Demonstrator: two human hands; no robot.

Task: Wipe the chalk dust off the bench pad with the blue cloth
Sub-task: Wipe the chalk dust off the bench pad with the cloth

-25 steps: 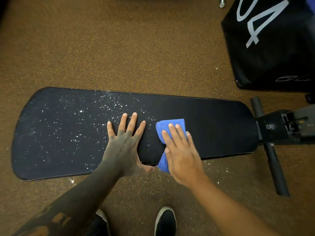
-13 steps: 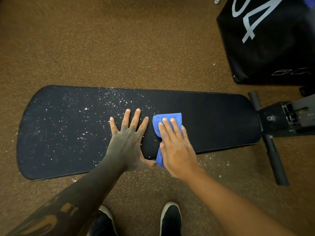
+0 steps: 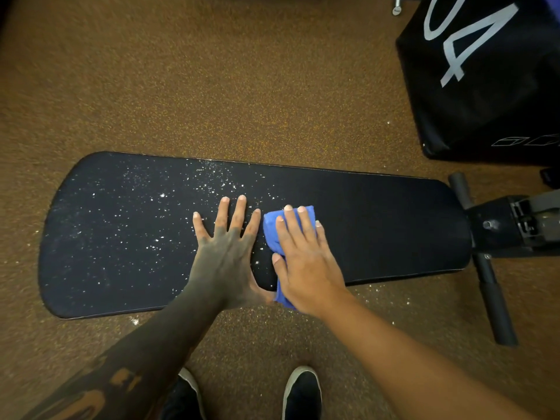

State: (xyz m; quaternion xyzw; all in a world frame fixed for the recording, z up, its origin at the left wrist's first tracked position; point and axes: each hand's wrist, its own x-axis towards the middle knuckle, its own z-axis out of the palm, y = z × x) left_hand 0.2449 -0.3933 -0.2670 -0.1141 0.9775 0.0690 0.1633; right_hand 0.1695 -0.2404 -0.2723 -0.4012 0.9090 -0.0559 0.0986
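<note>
A long black bench pad lies across a speckled brown floor, seen from above the person leaning over it; white chalk dust is scattered over the left half of this surface, thickest near the far edge at the middle, while the right half looks plain black; the left hand lies flat on the pad near its middle, palm down, fingers straight and spread wide, holding nothing; just to its right, the right hand presses a folded blue cloth down on the pad with straight, close-set fingers, the thumb lying along the cloth's left side; the cloth sits under that palm, showing at the fingertips and again at the near edge of the pad, where a fold hangs just over it beside the left thumb; a few white flecks lie on the floor along the pad's near edge; at the right end the pad meets a dark bench frame with a padded crossbar; a black box with large grey numerals stands at the upper right; two dark shoes show at the bottom.
</note>
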